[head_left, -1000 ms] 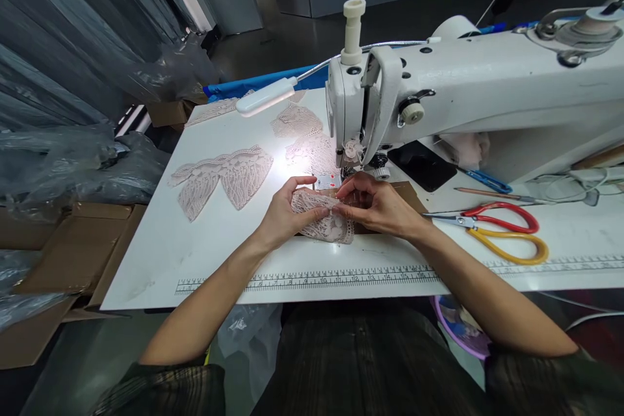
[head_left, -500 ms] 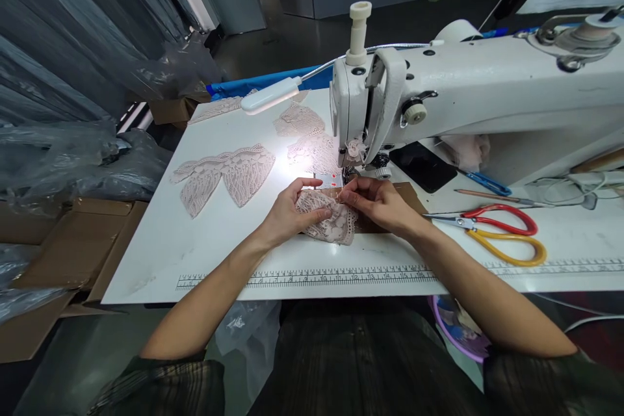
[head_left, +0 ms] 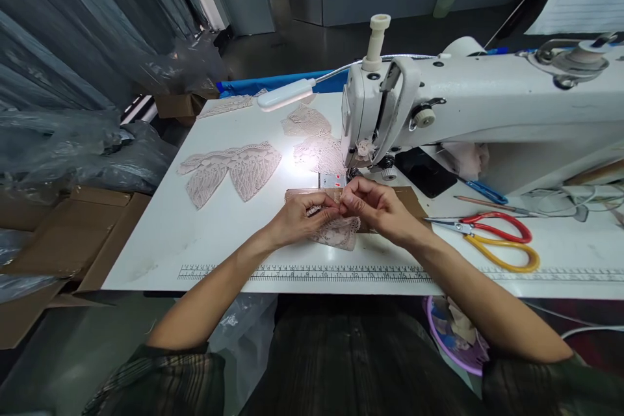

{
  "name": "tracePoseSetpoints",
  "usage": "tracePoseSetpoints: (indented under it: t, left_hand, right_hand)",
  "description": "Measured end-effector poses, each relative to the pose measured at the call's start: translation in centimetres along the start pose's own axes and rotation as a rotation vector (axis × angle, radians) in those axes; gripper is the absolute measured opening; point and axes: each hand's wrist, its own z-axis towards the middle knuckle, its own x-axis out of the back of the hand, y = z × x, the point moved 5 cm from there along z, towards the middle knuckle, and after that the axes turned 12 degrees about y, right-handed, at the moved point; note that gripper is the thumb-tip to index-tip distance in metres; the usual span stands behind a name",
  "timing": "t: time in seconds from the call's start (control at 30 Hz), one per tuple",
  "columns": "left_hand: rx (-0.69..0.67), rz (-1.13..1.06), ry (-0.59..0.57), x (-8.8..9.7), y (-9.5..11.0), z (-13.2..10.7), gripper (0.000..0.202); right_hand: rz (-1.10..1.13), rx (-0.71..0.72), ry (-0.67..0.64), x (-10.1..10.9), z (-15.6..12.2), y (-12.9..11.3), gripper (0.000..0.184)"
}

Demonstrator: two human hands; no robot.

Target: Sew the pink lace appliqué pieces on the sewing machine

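Observation:
A pale pink lace piece is pinched between my two hands, in front of the needle area of a white sewing machine. My left hand grips its left and upper part, fingers closed. Fingertips of my right hand are pinched at its upper edge, touching those of the left; the exact spot held is hidden. Beneath the hands lies a brown strip of card. Further lace pieces lie to the left: a two-lobed one and a brightly lit one beside the machine head.
Red-and-yellow-handled scissors lie right of my right hand, with blue-handled snips and a dark phone behind. A printed ruler runs along the front edge. A small lamp hangs over the table. Cardboard boxes stand at left.
My left hand has closed and moved right, its fingertips now meeting my right hand's at the lace. The lace is more bunched and the card's left part shows. The view has shifted slightly.

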Motion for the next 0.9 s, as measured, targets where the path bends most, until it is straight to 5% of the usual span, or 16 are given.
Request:
tracePoseSetpoints:
  t: [0.1, 0.2, 0.4, 0.63, 0.8, 0.9]
  left_hand:
    - [-0.027, 0.032, -0.069, 0.4, 0.8, -0.2, 0.026]
    - [-0.037, 0.062, -0.087, 1.4, 1.2, -0.2, 0.026]
    - [-0.031, 0.063, -0.174, 1.2, 1.0, -0.2, 0.024]
    - [0.105, 0.215, -0.148, 0.3, 1.9, -1.2, 0.024]
    - [-0.008, 0.268, 0.005, 0.9, 3.0, -1.6, 0.021]
    - [-0.011, 0.239, 0.083, 1.6, 2.8, -1.9, 0.018]
  right_hand:
    - [-0.143, 0.154, -0.045, -0.5, -1.6, -1.2, 0.029]
    - [-0.189, 0.129, -0.083, 0.5, -3.4, -1.5, 0.031]
    - [-0.170, 0.098, 0.069, 3.4, -5.1, -0.9, 0.027]
    - [0.028, 0.272, 0.058, 1.3, -5.2, -1.9, 0.015]
    - [-0.683, 0.618, 0.145, 0.5, -5.6, -4.0, 0.011]
    - [-1.036, 0.641, 0.163, 1.1, -5.5, -3.0, 0.017]
